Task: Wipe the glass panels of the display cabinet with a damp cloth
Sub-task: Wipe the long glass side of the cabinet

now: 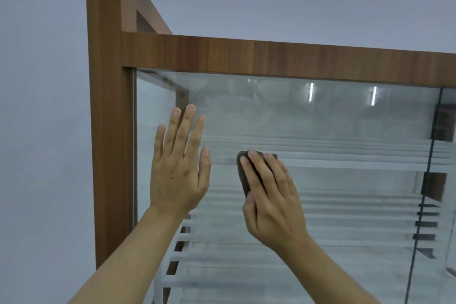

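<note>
Right hand [269, 195] presses dark cloth [243, 175] on front glass panel [333, 131]; left hand [179, 168] flat, fingers spread, bracing it. Risk: bare palm likely smudges glass.

The light is soft and even, not very bright, and shadows are faint. Two lamps shine back as white streaks [311, 91] in the glass panel [320, 118], far right. The shelves [345, 163] behind look misty. The wooden frame [246, 57] bends a bit near the edges. The dark cloth [243, 177] looks slightly blurry.
</note>
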